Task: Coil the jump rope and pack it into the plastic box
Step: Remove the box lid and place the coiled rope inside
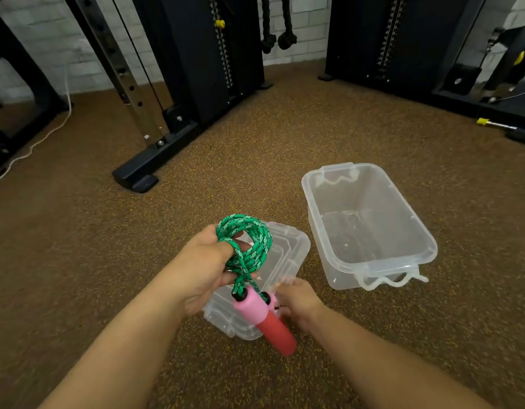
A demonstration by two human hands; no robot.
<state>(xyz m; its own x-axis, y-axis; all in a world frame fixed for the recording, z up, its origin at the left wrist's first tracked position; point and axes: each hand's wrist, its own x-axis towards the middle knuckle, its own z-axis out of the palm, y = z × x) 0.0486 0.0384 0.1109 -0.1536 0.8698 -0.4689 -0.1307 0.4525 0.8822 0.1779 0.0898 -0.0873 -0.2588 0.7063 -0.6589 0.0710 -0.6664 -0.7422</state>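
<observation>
The right hand (299, 304) grips the pink-and-red foam handles (262, 315); the left hand (205, 267) holds the green braided jump rope coil (249, 237). The clear rectangular plastic box (370, 261) lies open, forward-right, nearer the right hand.

A speckled brown floor (78, 261) carries everything. On it sits the open plastic box (370, 228), clear and upright, with its clear lid (288, 255) lying flat just beside it. Black gym machine bases (155, 160) and a white cable (34, 143) rest toward the wall.
</observation>
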